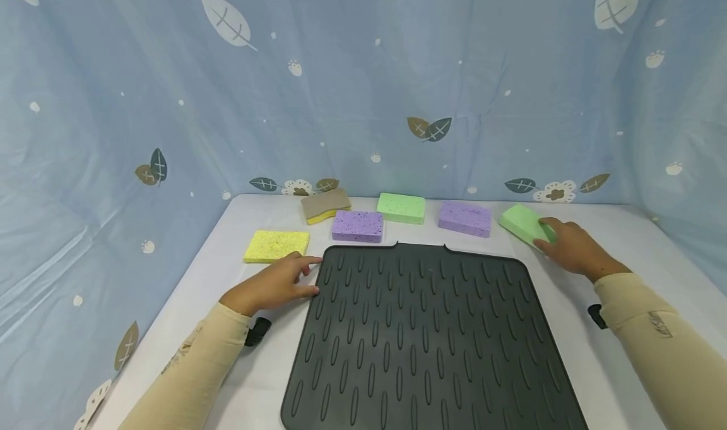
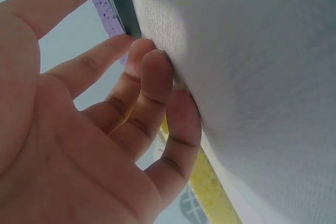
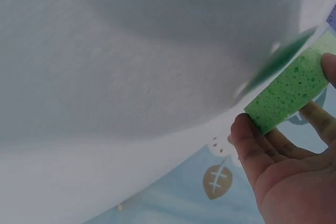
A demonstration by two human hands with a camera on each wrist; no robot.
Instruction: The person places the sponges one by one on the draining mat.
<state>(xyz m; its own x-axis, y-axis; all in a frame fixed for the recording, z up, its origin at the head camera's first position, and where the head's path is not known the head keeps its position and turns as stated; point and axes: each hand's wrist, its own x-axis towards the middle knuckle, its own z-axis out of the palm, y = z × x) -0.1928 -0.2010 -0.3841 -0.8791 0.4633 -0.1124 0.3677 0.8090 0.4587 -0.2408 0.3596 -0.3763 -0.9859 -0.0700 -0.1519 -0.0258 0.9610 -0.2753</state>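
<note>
My right hand (image 1: 576, 250) grips the near right end of a light green sponge (image 1: 525, 223) at the far right of the table. The right wrist view shows that sponge (image 3: 291, 87) tilted between thumb and fingers, its porous side visible. My left hand (image 1: 275, 285) touches the upper left edge of a dark grey ridged mat (image 1: 420, 329) with index finger and thumb. Up close in the left wrist view, the other fingers (image 2: 156, 74) are loosely bent against the white surface, with nothing held in them. A yellow sponge (image 1: 276, 246) lies just beyond the left hand.
Behind the mat lie a purple sponge (image 1: 357, 226), a tan-topped yellow sponge (image 1: 326, 204), a green sponge (image 1: 401, 208) and another purple sponge (image 1: 464, 218). The white table (image 1: 602, 218) ends at a blue leaf-patterned curtain (image 1: 363, 89) behind and at the sides.
</note>
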